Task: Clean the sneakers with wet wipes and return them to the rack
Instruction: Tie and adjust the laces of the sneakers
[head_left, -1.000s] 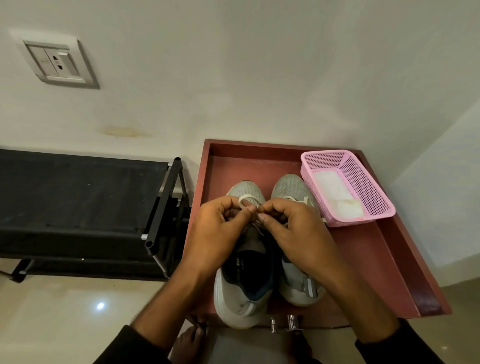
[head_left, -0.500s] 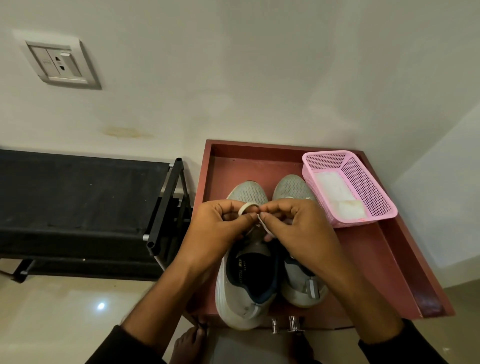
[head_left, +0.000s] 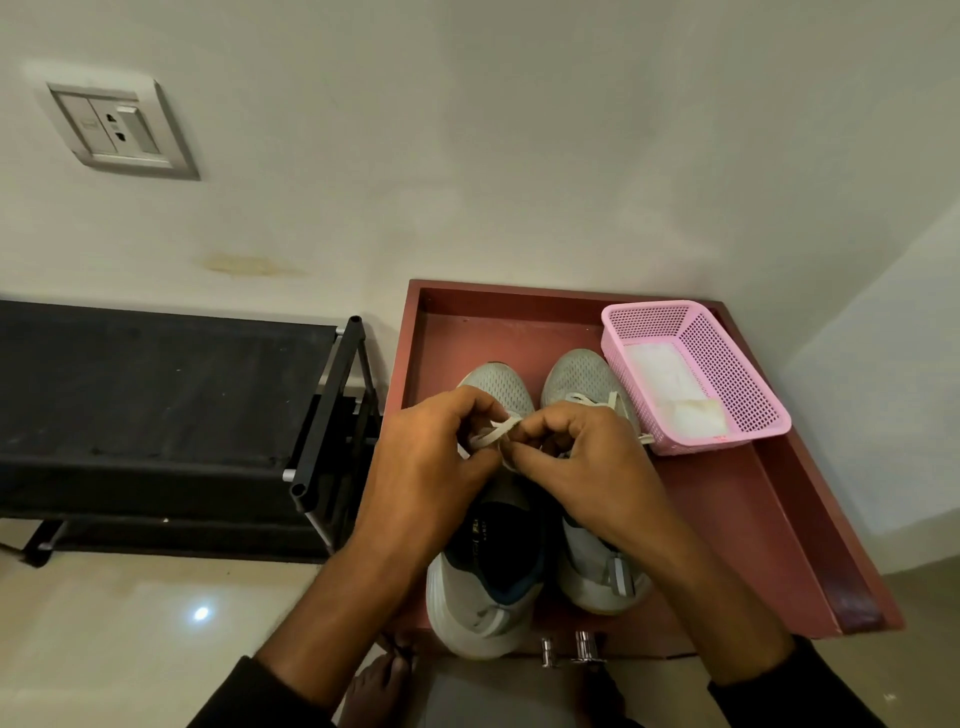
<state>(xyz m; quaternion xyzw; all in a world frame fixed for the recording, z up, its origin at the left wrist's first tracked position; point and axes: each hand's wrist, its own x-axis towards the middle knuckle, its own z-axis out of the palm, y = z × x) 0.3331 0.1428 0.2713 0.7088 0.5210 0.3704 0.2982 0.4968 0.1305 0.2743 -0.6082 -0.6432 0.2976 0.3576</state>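
left sneaker (head_left: 485, 561) | lace (head_left: 491, 434) pinched | left hand (head_left: 431, 467), right hand (head_left: 587, 467) grip

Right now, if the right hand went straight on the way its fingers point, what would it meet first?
The right hand pinches the white shoelace, its curled fingers pointing toward the left hand. It would probably meet that hand's fingertips first; they look nearly touching, though depth is unclear.
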